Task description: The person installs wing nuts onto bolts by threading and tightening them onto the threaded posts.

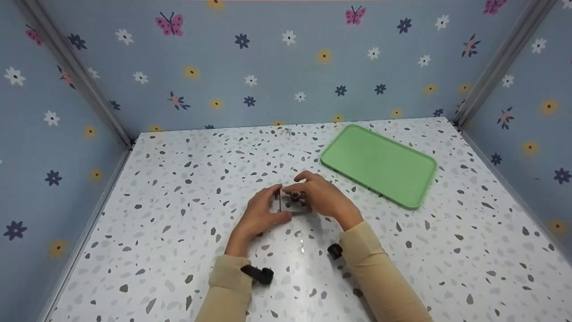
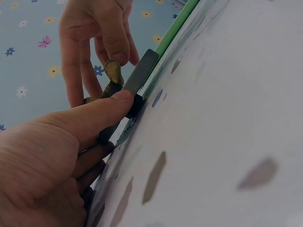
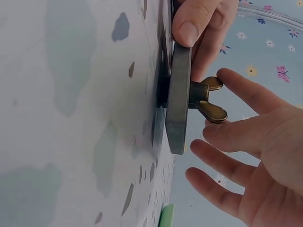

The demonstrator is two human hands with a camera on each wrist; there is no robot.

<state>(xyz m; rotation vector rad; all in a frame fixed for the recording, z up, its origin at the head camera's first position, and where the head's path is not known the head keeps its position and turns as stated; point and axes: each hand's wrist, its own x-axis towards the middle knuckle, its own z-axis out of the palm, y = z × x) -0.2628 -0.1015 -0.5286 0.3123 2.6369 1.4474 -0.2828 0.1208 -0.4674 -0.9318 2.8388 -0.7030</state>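
Note:
A flat grey metal plate point(image 3: 179, 104) with bevelled ends lies just over the table, a dark bolt running through it. On the bolt sits a brass wing nut point(image 3: 211, 112), its two wings spread away from the plate. My left hand point(image 1: 260, 215) grips the plate's left end, thumb on the near edge and fingers on the far one. My right hand point(image 1: 328, 197) has its index fingertip and thumb at opposite wings of the wing nut; its other fingers extend loosely beside it. From the head view, a small dark hole shows in the plate's top.
A green tray point(image 1: 380, 165) lies at the back right of the speckled white table point(image 1: 178, 214). Flowered blue panels point(image 1: 277, 67) enclose the back and both sides. Black wrist straps point(image 1: 259, 273) stick out from both sleeves.

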